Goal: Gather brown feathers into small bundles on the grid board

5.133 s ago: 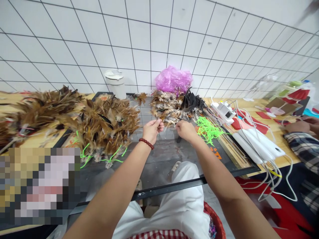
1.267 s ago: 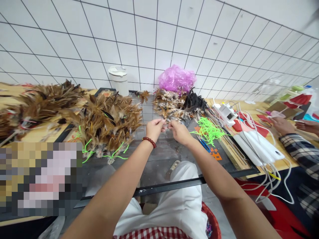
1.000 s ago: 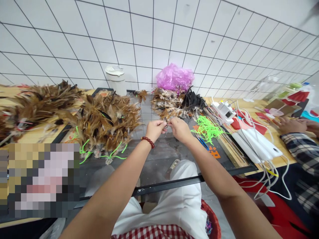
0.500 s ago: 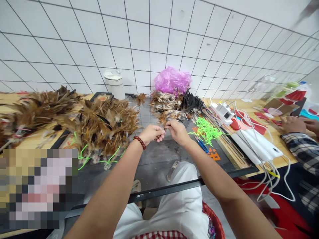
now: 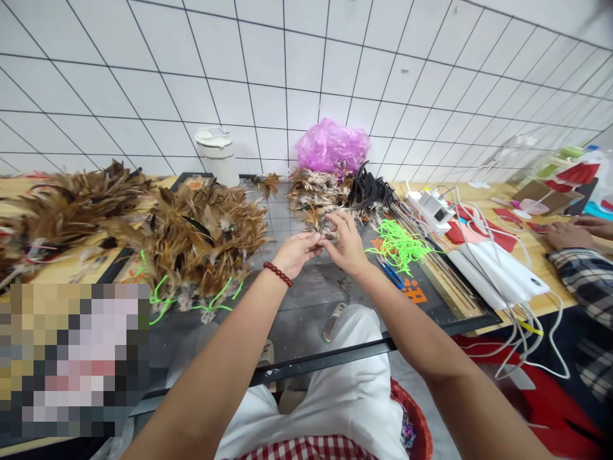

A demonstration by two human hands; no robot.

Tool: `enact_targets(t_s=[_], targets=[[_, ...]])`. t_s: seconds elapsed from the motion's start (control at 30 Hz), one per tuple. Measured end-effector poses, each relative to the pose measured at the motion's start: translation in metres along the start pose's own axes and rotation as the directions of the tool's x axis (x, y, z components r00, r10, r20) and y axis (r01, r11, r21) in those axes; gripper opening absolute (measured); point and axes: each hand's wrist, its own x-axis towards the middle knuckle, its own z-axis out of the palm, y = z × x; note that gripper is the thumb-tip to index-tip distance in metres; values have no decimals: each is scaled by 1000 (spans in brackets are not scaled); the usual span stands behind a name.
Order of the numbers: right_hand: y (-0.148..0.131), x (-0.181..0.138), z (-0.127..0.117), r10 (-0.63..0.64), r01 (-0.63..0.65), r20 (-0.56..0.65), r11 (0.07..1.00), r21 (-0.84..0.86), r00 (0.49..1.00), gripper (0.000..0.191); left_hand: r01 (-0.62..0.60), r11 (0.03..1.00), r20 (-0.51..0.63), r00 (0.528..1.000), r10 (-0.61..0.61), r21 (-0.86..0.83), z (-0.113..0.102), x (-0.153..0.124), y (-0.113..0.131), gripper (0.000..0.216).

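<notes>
Above the table [image 5: 297, 310], well inside its black front edge [image 5: 330, 360], the right hand [image 5: 347, 246] holds a small feather bunch [image 5: 327, 226] with bent fingers; the left hand [image 5: 297, 252] is narrow at its fingertips, whether gripping it too I cannot tell. The room for moving lies between the brown feather pile [image 5: 205, 236] and the green cords [image 5: 402, 246].

The brown feathers [image 5: 205, 233] look soft and ragged with a faint sheen; the black feathers [image 5: 371, 191] look sleeker. The pink bag [image 5: 332, 147] is thin, crinkled, glossy plastic, the neon-green cord [image 5: 402, 246] smooth-looking and matt. A clear, glass-like panel [image 5: 306, 300], smooth but smudged, has a dark frame [image 5: 330, 364]. The counter [image 5: 558, 281] is smooth wood. The lidded tumbler [image 5: 218, 156] and power strip [image 5: 416, 203] look plastic; the bead bracelet [image 5: 278, 273] looks polished.
</notes>
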Motion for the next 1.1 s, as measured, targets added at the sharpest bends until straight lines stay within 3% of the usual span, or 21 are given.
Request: enact_targets(t_s=[0.07,0.13,0.2,0.27,0.33,0.4,0.6,0.87,1.0,1.1], targets=[[2,2,2,58,-56,-9,991,121,998,53,-22,1000,-18,1000,22,3,1,-1,0,15],[3,5,2,166,-179,69,924,338,984,47,-38,999,-33,999,39,10,2,-2,0,15],[4,7,0,241,-344,253,761,549,937,35,-7,998,-13,1000,8,61,3,-3,1,15],[3,8,-4,238,-466,409,582,666,881,31,69,988,41,996,-75,135,4,-5,1,16],[2,9,-6,247,-515,453,470,717,857,34,133,975,94,984,-152,178,5,-7,2,15],[1,9,-7,298,-520,428,424,741,853,34,154,970,129,975,-180,187,6,-8,1,13],[2,10,-2,419,-484,292,485,728,860,32,29,969,141,988,-65,245,6,-8,0,13],[0,9,2,385,-512,348,511,691,855,33,69,947,83,992,-99,314,1,-4,-1,7],[3,12,-2,352,-473,318,611,634,881,33,50,951,85,993,-79,307,2,-4,-2,8],[8,15,-15,380,-465,270,746,477,885,31,1,978,-11,1000,1,207,5,-4,-1,10]])
